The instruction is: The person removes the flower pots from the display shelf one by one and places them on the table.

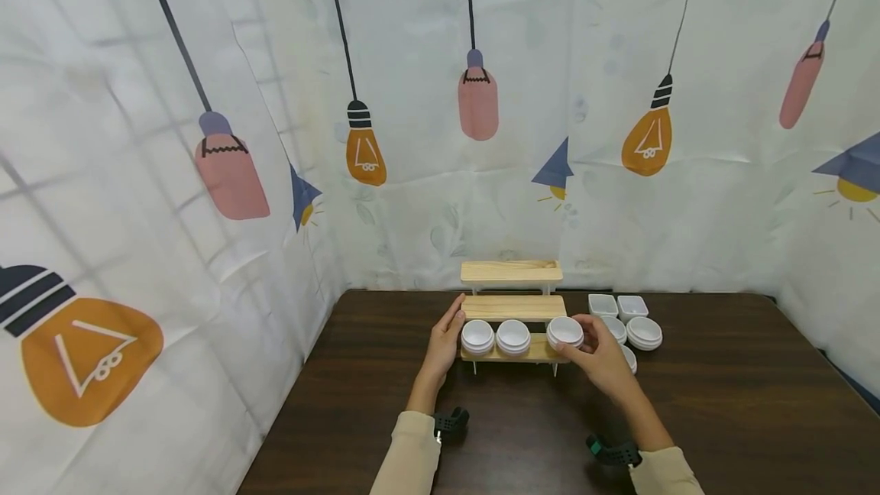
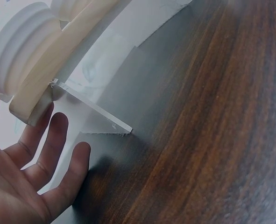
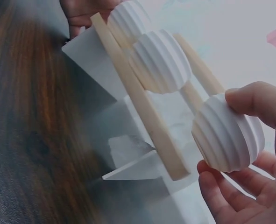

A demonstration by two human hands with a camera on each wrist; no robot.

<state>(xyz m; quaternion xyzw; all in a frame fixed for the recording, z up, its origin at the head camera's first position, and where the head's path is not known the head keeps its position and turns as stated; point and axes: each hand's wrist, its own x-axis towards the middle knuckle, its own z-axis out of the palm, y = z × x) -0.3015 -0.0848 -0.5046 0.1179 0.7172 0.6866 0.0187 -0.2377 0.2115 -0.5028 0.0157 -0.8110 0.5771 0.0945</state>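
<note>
A small white ribbed bowl (image 1: 565, 331) is held by my right hand (image 1: 606, 361) at the right end of the lowest tier of a wooden stand (image 1: 512, 308). In the right wrist view, thumb and fingers pinch this bowl (image 3: 229, 135), which appears raised off the plank. Two matching bowls, a left one (image 1: 477, 336) and a middle one (image 1: 513, 336), sit on the same tier. At the stand's left end rests my left hand (image 1: 441, 346), its fingers loosely extended beside the planks. The left wrist view shows those fingers near the plank end (image 2: 35, 93).
Right of the stand, several more white dishes stand on the dark wooden table (image 1: 729, 403), including square ones (image 1: 603, 305) and a round one (image 1: 645, 334). The upper tier (image 1: 511, 272) bears no dishes. A lamp-patterned cloth (image 1: 426, 212) hangs behind the table.
</note>
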